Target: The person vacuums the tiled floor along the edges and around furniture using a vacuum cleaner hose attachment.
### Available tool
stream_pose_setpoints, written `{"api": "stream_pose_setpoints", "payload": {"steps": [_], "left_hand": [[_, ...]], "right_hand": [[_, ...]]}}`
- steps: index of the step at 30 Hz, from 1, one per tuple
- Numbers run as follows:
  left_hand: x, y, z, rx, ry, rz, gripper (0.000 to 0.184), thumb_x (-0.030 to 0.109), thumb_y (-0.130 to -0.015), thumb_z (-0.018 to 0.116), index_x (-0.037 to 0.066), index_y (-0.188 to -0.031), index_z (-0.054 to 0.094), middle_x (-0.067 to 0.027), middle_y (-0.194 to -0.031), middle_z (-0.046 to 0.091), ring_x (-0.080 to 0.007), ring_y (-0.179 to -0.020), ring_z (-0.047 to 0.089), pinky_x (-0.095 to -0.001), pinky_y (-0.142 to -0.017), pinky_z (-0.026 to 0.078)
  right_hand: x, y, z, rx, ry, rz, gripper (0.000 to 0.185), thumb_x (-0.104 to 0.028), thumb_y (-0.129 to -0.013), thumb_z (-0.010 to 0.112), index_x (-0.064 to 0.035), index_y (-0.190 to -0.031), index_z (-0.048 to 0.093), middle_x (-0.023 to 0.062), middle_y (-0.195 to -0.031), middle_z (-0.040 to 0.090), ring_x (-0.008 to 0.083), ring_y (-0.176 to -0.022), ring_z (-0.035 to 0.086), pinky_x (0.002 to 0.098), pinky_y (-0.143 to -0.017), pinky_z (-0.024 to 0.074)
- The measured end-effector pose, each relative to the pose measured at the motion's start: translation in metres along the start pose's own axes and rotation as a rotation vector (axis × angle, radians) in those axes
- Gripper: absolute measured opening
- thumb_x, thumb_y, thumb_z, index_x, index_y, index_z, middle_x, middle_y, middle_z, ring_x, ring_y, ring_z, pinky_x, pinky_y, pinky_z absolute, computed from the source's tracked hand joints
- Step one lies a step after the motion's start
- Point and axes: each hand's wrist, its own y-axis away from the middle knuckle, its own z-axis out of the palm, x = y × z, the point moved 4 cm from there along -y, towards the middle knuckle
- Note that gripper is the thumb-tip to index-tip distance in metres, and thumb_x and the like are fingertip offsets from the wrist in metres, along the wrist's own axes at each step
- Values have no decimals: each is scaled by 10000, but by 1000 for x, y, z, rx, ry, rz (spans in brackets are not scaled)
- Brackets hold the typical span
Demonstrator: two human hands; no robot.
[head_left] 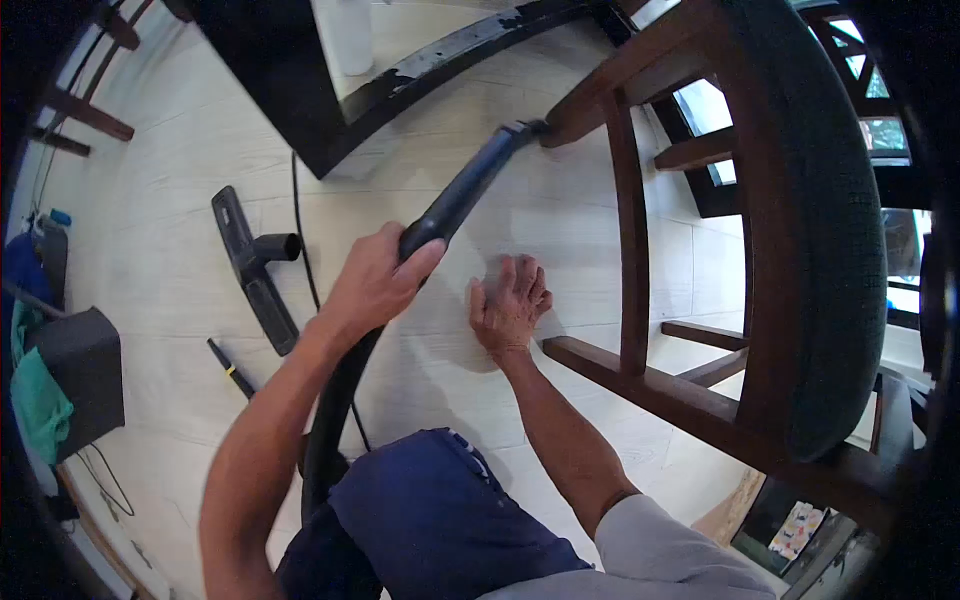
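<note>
My left hand (pixel 378 275) is wrapped around the black handle tube of a vacuum cleaner hose (pixel 462 200). The tube's narrow end points away from me, at the foot of a brown wooden chair (pixel 632 240) with a dark cushion. Whether it touches the chair foot I cannot tell. The hose runs back beneath my left forearm, beside my knee. With nothing in it, my right hand (pixel 510 305) is open, palm down at the pale floor (pixel 440 350), fingers slightly apart. A wide black vacuum floor head (pixel 255 270) lies detached to the left.
A black table leg and base bar (pixel 400 90) stand ahead. A thin black cable (pixel 298 210) crosses the floor. A dark tube with a yellow band (pixel 232 372) lies at left. Farther left is a grey bin (pixel 90 375) with green cloth (pixel 42 395).
</note>
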Motion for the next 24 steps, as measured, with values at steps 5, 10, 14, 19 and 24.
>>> {"api": "stream_pose_setpoints", "payload": {"steps": [5,10,14,19,24], "left_hand": [[-17,-29,54,-24,149,-240,448,420,-949,647,-22,-943,579,-110,-644,604,-237,-500,594,-361,-470,474],[-12,29,69,71,-234,-37,437,392,-928,665,-15,-1000,525,-248,-705,625,-435,-629,642,-487,-570,498],[3,38,77,5,-379,-27,427,376,-927,661,4,-1039,484,-264,-761,639,-455,-723,660,-530,-638,506],[14,10,86,8,-465,-17,470,416,-922,651,-10,-1050,496,-246,-880,655,-442,-739,674,-513,-648,541],[17,19,79,22,-522,3,464,398,-913,665,-9,-1043,483,-235,-894,652,-437,-732,674,-513,-638,545]], "right_hand": [[-1,-2,-3,12,-46,0,672,-425,-861,652,-85,-1400,439,235,-1444,365,406,-1343,326,592,-1016,253],[2,-1,3,-39,-47,33,683,-406,-842,667,-90,-1404,441,236,-1462,352,423,-1368,291,603,-1037,231],[4,2,4,-57,-14,39,711,-413,-832,660,-93,-1421,425,249,-1487,328,441,-1376,286,622,-1040,226],[4,0,2,-106,-57,51,707,-445,-858,635,-85,-1425,416,264,-1502,328,451,-1383,289,630,-1037,232],[3,1,1,-75,-54,32,681,-442,-857,634,-73,-1389,425,238,-1469,334,431,-1379,280,605,-1034,234]]}}
